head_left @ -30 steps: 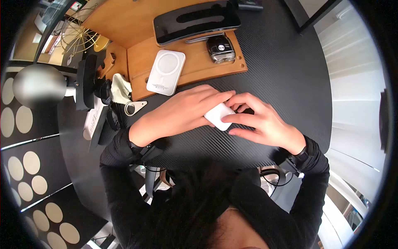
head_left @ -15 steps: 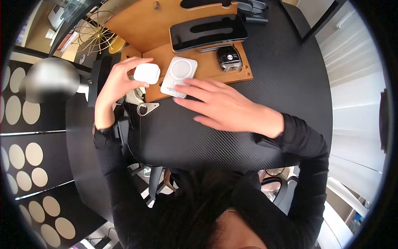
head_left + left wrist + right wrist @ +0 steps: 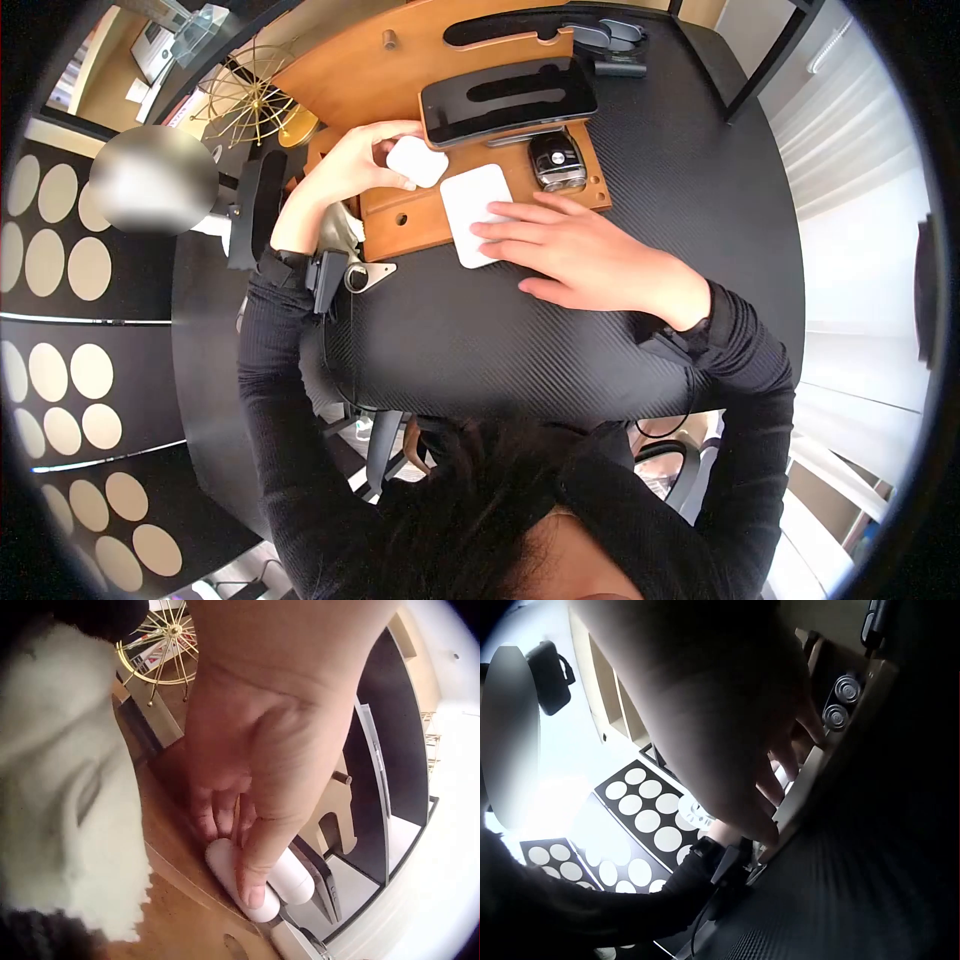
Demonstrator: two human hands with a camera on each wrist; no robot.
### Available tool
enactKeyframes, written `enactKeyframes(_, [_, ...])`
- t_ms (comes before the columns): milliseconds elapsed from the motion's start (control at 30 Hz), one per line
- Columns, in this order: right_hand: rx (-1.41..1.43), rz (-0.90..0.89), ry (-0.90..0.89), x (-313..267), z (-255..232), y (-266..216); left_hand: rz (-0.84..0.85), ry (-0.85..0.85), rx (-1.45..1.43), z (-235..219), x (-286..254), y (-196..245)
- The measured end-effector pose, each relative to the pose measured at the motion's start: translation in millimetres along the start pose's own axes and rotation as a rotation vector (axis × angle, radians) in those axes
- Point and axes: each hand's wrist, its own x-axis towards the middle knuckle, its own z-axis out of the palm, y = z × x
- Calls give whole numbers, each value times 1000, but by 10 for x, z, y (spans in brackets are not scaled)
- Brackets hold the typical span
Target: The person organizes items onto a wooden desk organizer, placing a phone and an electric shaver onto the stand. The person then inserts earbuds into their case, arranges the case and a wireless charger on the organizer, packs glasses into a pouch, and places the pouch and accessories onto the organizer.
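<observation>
My left hand [image 3: 352, 168] pinches a small white earbud case [image 3: 417, 161] between thumb and fingers, over the left part of a wooden desk organizer [image 3: 420, 236]. In the left wrist view, the thumb presses a rounded white part [image 3: 222, 864], with a second rounded white part [image 3: 293, 879] close behind it. My right hand [image 3: 598, 258] has its fingers spread, fingertips on a flat white power bank [image 3: 474, 196] at the organizer's front edge. The power bank's visible face is plain white. In the right wrist view, the fingers touch its thin edge.
On the organizer stand a glossy black phone [image 3: 508, 100] and an electric shaver [image 3: 557, 160]. A pale cloth [image 3: 338, 236] and a flat metal ring tool [image 3: 378, 275] lie to its left. A gold wire wheel [image 3: 257, 98] and a blurred round lamp [image 3: 155, 182] stand farther left.
The left hand has carried the earbud case from in front of the body to the organizer. My right hand has left the case for the power bank, whose ringed face no longer shows.
</observation>
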Motion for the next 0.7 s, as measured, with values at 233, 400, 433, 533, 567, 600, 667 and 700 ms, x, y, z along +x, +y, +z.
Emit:
enactKeyframes(233, [126,-2,-11,-163,-69,91,95,-14,-188,105,222,-37])
enactKeyframes(400, [142,1,19,-163,-60,115,120,162,-182,221,28,-48])
enactKeyframes(433, [145,-2,30,-162,-56,118,112,245,8,266,-83,153])
enactKeyframes(533, [175,-10,50,-156,-25,148,8,421,307,452,-266,369])
enactKeyframes(567, [184,-22,52,-139,-21,164,-80,443,312,522,-276,436])
enactKeyframes(600, [182,-30,71,-137,-5,172,-165,470,318,582,-282,473])
enactKeyframes(667, [181,-38,71,-131,1,168,-108,485,408,655,-229,430])
enactKeyframes(700, [172,-35,78,-141,-4,168,-36,493,499,679,-171,412])
